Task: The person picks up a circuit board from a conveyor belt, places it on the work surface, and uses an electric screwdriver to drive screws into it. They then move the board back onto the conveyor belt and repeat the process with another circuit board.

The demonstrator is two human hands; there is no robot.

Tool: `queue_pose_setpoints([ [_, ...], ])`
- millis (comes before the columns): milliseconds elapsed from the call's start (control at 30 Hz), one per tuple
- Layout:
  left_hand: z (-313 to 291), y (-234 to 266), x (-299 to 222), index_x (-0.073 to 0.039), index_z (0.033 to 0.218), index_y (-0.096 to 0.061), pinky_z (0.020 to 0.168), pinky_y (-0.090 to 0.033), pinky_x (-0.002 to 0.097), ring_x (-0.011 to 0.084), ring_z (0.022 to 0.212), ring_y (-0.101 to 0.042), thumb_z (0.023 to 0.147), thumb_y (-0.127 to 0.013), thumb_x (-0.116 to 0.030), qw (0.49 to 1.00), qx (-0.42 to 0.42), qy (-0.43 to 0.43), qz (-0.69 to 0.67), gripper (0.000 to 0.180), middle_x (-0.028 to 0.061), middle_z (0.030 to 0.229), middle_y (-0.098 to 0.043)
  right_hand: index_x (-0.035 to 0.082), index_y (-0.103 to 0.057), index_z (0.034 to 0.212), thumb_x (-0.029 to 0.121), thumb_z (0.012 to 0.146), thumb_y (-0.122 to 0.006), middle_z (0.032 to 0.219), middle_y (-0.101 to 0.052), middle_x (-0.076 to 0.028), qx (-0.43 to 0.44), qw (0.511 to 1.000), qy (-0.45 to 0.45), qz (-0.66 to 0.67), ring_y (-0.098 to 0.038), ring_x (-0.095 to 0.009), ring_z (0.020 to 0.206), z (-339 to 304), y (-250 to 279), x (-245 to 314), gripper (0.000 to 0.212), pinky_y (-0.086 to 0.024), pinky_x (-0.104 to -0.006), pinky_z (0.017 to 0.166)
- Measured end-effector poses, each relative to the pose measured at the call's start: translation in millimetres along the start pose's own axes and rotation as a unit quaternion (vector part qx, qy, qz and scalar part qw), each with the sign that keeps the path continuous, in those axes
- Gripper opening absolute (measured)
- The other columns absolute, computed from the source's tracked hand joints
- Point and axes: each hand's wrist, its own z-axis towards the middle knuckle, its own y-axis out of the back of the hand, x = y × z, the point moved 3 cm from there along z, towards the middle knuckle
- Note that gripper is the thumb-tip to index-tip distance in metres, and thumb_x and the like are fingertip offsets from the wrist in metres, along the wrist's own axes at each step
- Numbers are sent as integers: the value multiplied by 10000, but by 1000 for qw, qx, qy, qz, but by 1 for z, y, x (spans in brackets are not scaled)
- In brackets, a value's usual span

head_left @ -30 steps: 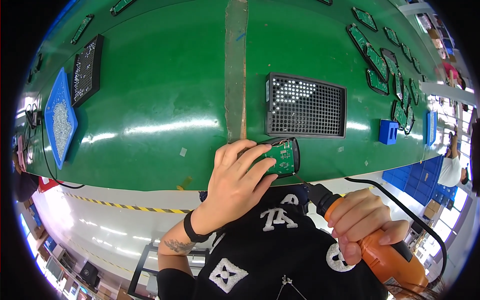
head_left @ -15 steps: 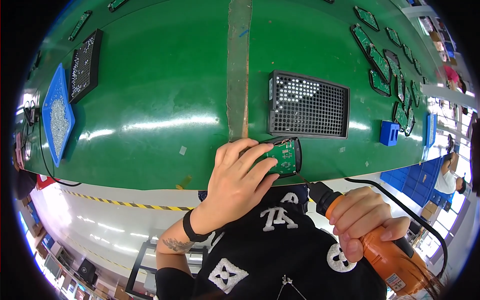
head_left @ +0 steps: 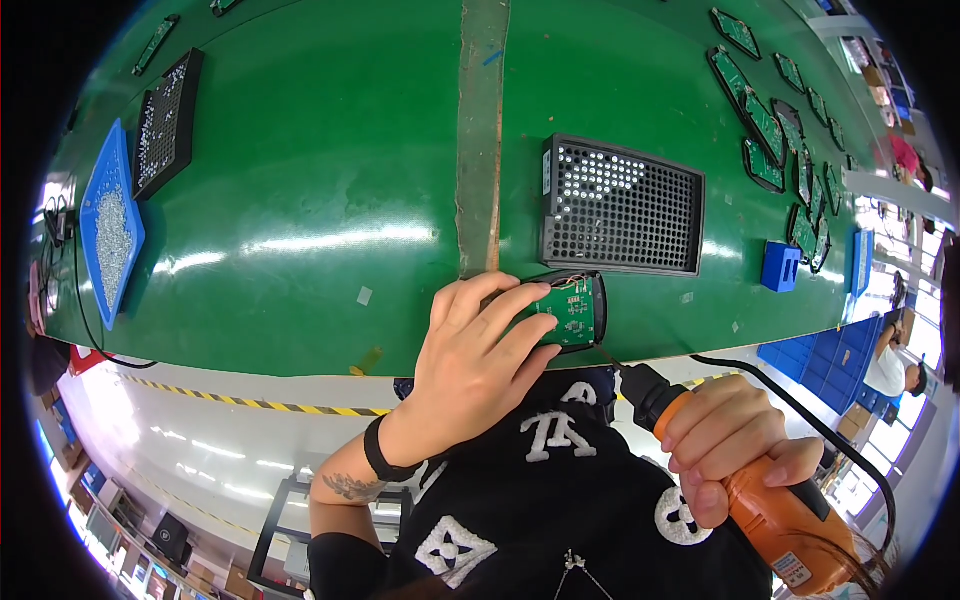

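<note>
Head view, left hand (head_left: 472,352) palm-down, right hand (head_left: 738,440) gripping driver (head_left: 785,530)

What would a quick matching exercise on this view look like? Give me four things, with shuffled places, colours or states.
Things:
1. Power tool
2. Nearest circuit board
3. Small block
4. Central black tray

Matches:
A. Blue
B. Partly filled with white pieces
C. Gripped in the right hand
D. Partly covered by the left hand

Pairs: 1-C, 2-D, 3-A, 4-B

The green worktable (head_left: 320,150) gleams; striped tape (head_left: 282,406) crosses pale floor (head_left: 310,445); windows (head_left: 908,440) glow.
</note>
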Motion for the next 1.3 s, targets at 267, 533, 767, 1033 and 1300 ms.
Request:
queue_pose_setpoints([
  [267, -1, 0, 1, -66, 909, -625, 856, -389, 399, 280, 1021, -521, 619, -764, -76, 1000, -3, -1, -4, 322, 60, 1104, -591, 93, -346, 1077, -29, 698, -609, 571, -544, -37, 7, 1000, -19, 3, -536, -149, 415, -1, -1, 2, 477, -494, -277, 400],
  [533, 1, 0, 0, -43, 894, -621, 839, -401, 408, 273, 1019, -517, 640, -746, -79, 1000, 3, -19, 4, 286, 77, 1111, -576, 105, -353, 1057, -34, 702, -647, 564, -546, -47, 2, 1000, -28, -1, -535, -174, 423, 0, -5, 1, 482, -499, -310, 413],
  [767, -1, -1, 1, -40, 858, -626, 835, -403, 406, 272, 1018, -517, 639, -741, -70, 1000, -4, -18, 8, 250, 78, 1109, -576, 93, -355, 1089, 20, 735, -638, 578, -529, -17, 50, 997, -35, -57, -530, -135, 414, 5, -15, -2, 459, -494, -270, 391],
  [1033, -1, -1, 2, -57, 860, -640, 825, -396, 404, 279, 1007, -531, 621, -765, -76, 1000, -19, -8, -10, 270, 63, 1105, -601, 81, -391, 981, -87, 696, -664, 550, -541, -94, 6, 998, -61, 17, -516, -215, 416, 10, -12, -6, 429, -477, -343, 397],
  [1300, -5, 3, 2, -51, 884, -645, 844, -372, 406, 278, 1021, -519, 634, -758, -102, 999, -4, -10, -41, 279, 74, 1107, -589, 149, -348, 1136, 49, 836, -574, 622, -476, -29, -55, 994, -66, 68, -502, -192, 518, 59, 12, -33, 389, -448, -334, 498],
])
